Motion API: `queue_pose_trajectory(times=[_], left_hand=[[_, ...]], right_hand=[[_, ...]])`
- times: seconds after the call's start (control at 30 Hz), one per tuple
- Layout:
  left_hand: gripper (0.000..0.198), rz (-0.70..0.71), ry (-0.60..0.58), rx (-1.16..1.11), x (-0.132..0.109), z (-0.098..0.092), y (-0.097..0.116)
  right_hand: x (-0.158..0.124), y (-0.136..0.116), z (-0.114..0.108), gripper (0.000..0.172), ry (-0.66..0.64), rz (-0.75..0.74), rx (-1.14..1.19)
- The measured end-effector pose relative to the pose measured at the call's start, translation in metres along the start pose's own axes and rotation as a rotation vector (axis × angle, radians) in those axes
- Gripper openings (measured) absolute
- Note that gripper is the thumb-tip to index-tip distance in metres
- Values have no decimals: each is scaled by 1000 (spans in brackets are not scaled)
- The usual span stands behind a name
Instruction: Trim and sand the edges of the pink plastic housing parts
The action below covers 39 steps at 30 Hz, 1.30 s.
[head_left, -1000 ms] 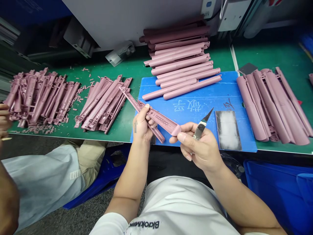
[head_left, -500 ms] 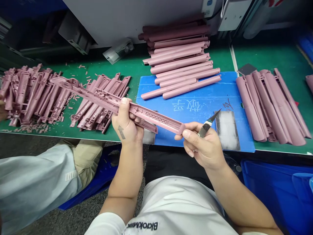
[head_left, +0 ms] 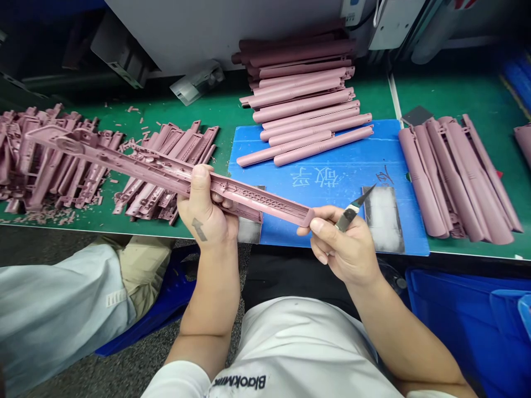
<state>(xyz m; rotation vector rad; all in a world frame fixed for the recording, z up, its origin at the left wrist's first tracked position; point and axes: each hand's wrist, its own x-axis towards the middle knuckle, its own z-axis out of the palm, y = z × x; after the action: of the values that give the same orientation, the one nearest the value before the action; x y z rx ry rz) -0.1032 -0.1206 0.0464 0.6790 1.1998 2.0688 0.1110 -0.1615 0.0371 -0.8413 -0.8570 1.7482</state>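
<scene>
My left hand [head_left: 207, 213] is wrapped round several long pink plastic parts, thumb on top. One of them, a channel-shaped part [head_left: 265, 200] with a lattice inside, slants down to the right, and its rounded end lies between the thumb and fingers of my right hand [head_left: 346, 240]. A small knife [head_left: 349, 213] is also held in my right hand, its pointed blade up and to the right. Other held parts extend left over the piles, one with a round hole near its far end.
Pink parts [head_left: 153, 188] and scraps lie left on the green table [head_left: 232, 99]. Pink shells [head_left: 307, 102] are stacked behind and on a blue board [head_left: 282, 179]; more shells [head_left: 468, 182] lie right. A grey abrasive-looking pad [head_left: 384, 221] is on the board. A person's sleeve [head_left: 62, 309] is at left.
My left hand has shifted slightly left, and the far ends of the held parts reach further left. My right hand stays at the rounded end with the knife. The view has shifted slightly.
</scene>
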Motion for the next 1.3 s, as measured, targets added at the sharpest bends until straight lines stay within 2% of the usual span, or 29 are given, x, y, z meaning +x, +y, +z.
queue_pose_trajectory(times=[0.2, 0.33, 0.53, 0.73, 0.83, 0.93, 1.07, 1.13, 1.3], left_hand=[[28, 157, 34, 45, -13, 6, 3], [23, 268, 76, 82, -19, 9, 7], [25, 318, 103, 148, -20, 9, 6], [23, 169, 83, 99, -27, 10, 14], [27, -25, -20, 53, -29, 10, 16], [34, -176, -100, -3, -29, 9, 9], [29, -81, -61, 8, -33, 6, -11], [28, -42, -52, 48, -36, 4, -17], [37, -65, -93, 159, -41, 1, -16]], right_hand=[[4, 9, -2, 27, 65, 14, -3], [3, 14, -5, 24, 45, 5, -4], [2, 15, -8, 25, 47, 7, -24], [0, 14, -11, 28, 57, 16, -74], [6, 15, -18, 30, 112, -10, -144], [16, 16, -29, 32, 205, -60, -249], [14, 13, -39, 36, 338, -180, -563], [3, 10, -38, 32, 291, -204, -765], [-17, 15, -23, 36, -124, -106, -1285]])
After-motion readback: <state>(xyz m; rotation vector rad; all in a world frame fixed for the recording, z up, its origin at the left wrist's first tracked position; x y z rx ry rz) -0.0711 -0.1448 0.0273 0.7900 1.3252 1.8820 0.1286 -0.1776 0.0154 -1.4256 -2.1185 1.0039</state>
